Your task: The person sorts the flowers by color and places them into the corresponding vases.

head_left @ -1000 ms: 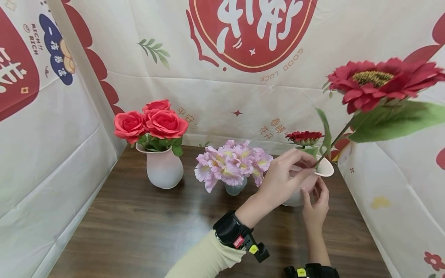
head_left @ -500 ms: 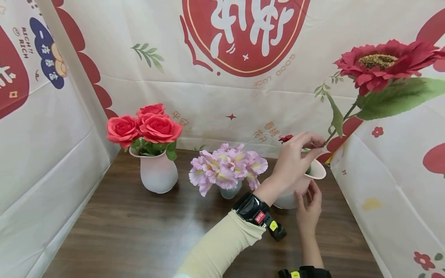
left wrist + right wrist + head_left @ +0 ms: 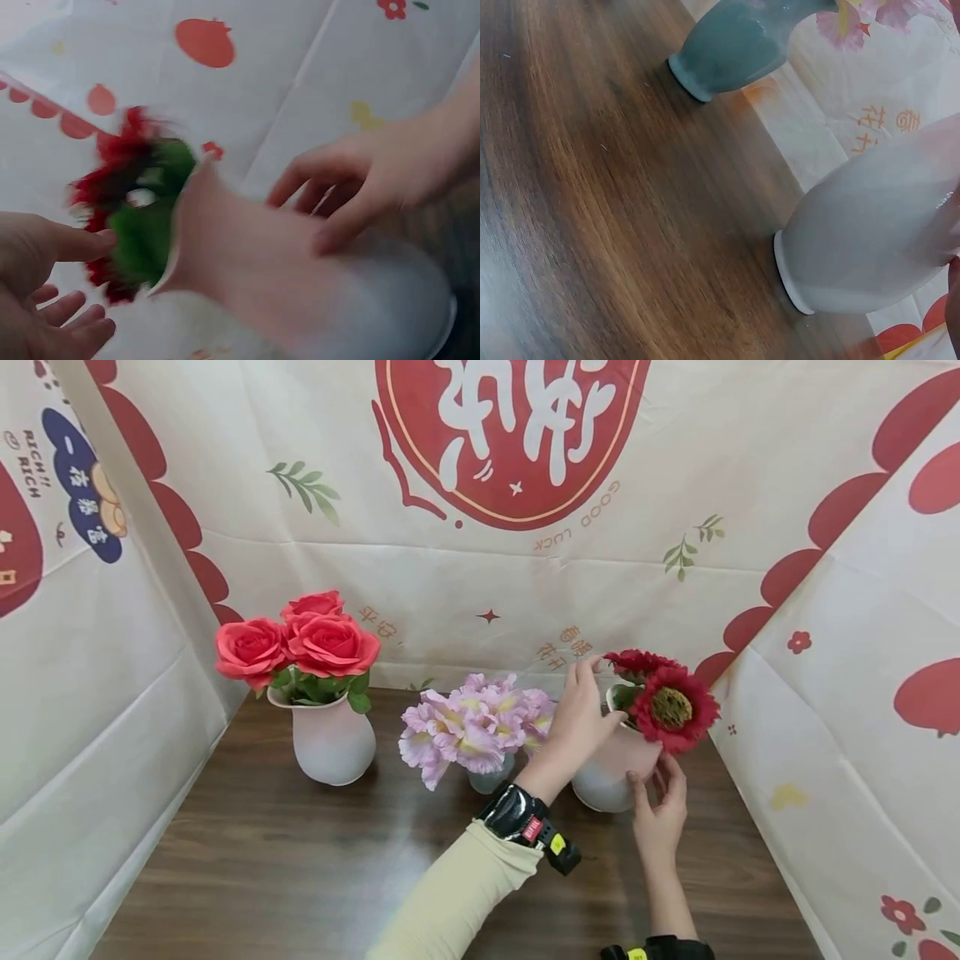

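In the head view, my left hand (image 3: 572,727) is beside the rim of a pink-and-white vase (image 3: 613,767), holding nothing. Its fingers are spread in the left wrist view, the thumb (image 3: 94,244) right by the green leaves (image 3: 142,232). Two dark red daisy-like flowers stand in this vase; the nearer bloom (image 3: 672,708) hangs over its front rim, facing forward. My right hand (image 3: 662,822) grips the vase's right side between thumb and fingers. The right wrist view shows the vase's pale lower body (image 3: 862,232) tilted with the camera, and only a sliver of that hand.
Close to my left wrist, a small blue-green vase (image 3: 491,774) bears lilac ruffled flowers (image 3: 476,722). Further left, another pink-and-white vase (image 3: 333,743) holds several red roses (image 3: 330,643). Printed cloth walls (image 3: 420,577) enclose the wooden table (image 3: 300,860) at back and sides.
My left hand has lowered the long-stemmed red flower into the right vase and let go of it, then drawn back leftward. My right hand keeps its grip on the vase.
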### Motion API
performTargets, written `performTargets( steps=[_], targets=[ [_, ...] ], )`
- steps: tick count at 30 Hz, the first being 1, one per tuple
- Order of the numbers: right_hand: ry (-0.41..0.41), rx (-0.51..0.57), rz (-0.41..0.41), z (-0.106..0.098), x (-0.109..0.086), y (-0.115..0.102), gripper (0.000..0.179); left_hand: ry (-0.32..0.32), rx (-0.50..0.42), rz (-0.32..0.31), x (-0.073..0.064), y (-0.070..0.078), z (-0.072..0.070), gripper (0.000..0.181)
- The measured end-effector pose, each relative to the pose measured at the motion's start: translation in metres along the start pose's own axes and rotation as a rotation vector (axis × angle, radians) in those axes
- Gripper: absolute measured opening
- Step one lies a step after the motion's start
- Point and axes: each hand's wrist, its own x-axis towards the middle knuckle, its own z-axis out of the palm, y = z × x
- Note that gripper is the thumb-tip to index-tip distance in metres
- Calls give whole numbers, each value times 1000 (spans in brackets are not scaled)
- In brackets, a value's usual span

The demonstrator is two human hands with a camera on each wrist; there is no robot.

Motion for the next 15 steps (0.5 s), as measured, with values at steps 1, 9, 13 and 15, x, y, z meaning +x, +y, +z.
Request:
performTargets(
  steps=[1, 9, 13, 15],
  targets=[
    [-12, -1, 1, -3, 2, 0, 56, 2, -7, 16, -1, -1, -6, 76],
    [-34, 12, -4, -31, 24, 5, 55, 1, 9, 113, -14, -5, -65, 77],
    [51, 16, -15, -43, 49, 4, 62, -11, 66, 137, -20, -12, -95, 79],
    [98, 29, -49, -48, 65, -9, 64, -20, 110, 151, -22, -15, -110, 81]
  ],
)
